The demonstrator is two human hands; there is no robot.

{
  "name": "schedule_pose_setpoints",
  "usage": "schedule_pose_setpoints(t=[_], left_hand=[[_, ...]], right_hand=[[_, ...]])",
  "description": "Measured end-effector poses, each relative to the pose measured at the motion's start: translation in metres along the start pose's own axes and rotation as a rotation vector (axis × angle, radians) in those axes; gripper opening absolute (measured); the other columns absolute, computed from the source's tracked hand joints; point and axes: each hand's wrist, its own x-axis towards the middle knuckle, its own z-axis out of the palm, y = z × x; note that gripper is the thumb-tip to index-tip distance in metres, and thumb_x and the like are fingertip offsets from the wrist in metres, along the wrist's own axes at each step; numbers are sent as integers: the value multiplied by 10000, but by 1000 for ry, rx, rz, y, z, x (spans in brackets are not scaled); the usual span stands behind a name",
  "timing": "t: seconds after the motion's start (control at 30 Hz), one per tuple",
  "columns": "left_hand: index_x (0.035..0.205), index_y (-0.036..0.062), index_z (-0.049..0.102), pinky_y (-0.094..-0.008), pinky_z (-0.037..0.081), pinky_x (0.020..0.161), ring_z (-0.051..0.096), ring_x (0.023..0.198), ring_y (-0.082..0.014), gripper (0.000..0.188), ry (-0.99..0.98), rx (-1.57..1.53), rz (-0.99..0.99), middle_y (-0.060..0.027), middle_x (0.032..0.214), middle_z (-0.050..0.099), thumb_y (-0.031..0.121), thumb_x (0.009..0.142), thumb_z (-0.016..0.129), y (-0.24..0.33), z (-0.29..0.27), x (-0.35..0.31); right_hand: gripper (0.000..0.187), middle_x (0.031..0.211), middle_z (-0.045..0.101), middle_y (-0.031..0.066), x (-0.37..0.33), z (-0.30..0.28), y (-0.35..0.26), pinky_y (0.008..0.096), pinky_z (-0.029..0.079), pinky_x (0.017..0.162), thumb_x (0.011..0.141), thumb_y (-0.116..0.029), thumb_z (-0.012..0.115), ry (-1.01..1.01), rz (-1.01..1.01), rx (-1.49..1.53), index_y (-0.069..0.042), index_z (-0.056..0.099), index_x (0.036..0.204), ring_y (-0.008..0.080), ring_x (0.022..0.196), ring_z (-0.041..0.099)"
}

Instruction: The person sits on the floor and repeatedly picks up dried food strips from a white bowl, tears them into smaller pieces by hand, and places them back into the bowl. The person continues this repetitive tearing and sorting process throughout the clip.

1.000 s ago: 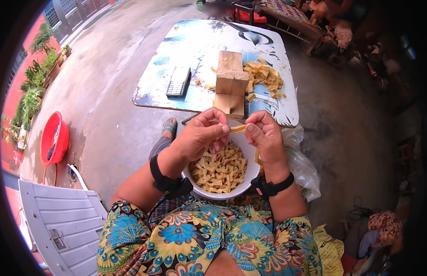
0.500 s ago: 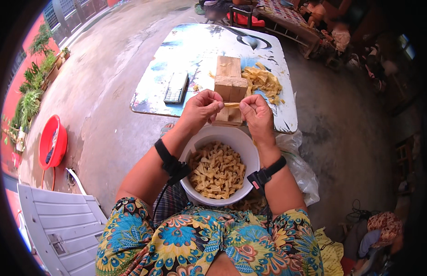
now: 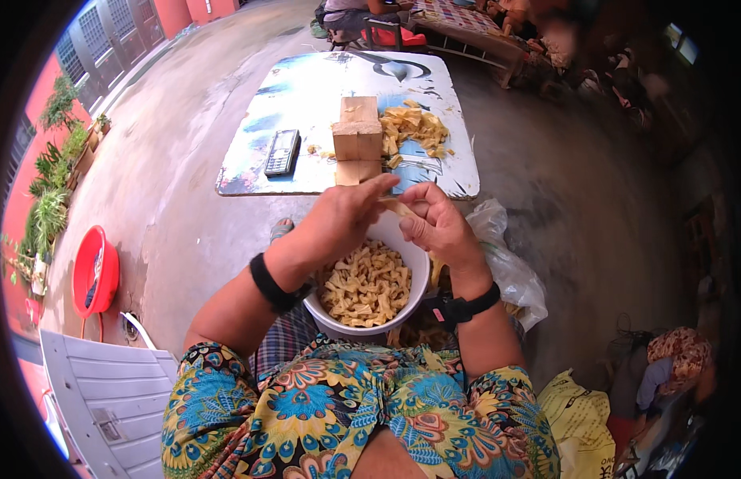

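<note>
A short pale yellow strip (image 3: pixel 398 208), which looks like tofu skin, stretches between my hands above the bucket's far side. My right hand (image 3: pixel 441 223) pinches one end between thumb and bent fingers. The other end runs to my left hand (image 3: pixel 346 217), whose fingers are pressed together and point right; its thumb side is partly hidden. Below them, a white bucket (image 3: pixel 419 279) holds many knotted yellow-brown pieces (image 3: pixel 366 283). Beyond my hands a wooden block stand (image 3: pixel 358 141) rests on the table, with a heap of loose yellow strips (image 3: pixel 414 130) to its right.
The low white patterned table (image 3: pixel 251 164) carries a dark keypad phone (image 3: pixel 283 152). A clear plastic bag (image 3: pixel 510 267) lies right of the bucket. At left are a red basin (image 3: pixel 96 271) and a white panel (image 3: pixel 107 399). People sit around another table (image 3: pixel 458 32) at the back.
My hands have come nearer to me, off the table's edge and over the bucket. The left hand has turned, its fingers now straighter. The view has shifted, showing the table further left.
</note>
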Motion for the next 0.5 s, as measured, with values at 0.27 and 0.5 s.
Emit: schedule_pose_setpoints(t=[0.27, 0.5], left_hand=[[1180, 64, 553, -416, 532, 746, 639, 881, -402, 478, -179, 193, 148, -180, 1072, 628, -106, 738, 492, 15, 15, -28], [1377, 59, 442, -190, 359, 394, 428, 455, -39, 453, -181, -1202, -389, -97, 1243, 572, -15, 931, 409, 15, 11, -11]], right_hand=[[120, 656, 558, -1, -19, -12, -13, 138, 325, 456, 950, -136, 553, 352, -231, 178, -47, 570, 1028, 12, 488, 405], [266, 889, 645, 117, -27, 22, -8, 350, 528, 643, 800, 49, 585, 147, -804, -929, -67, 630, 1035, 275, 777, 648]])
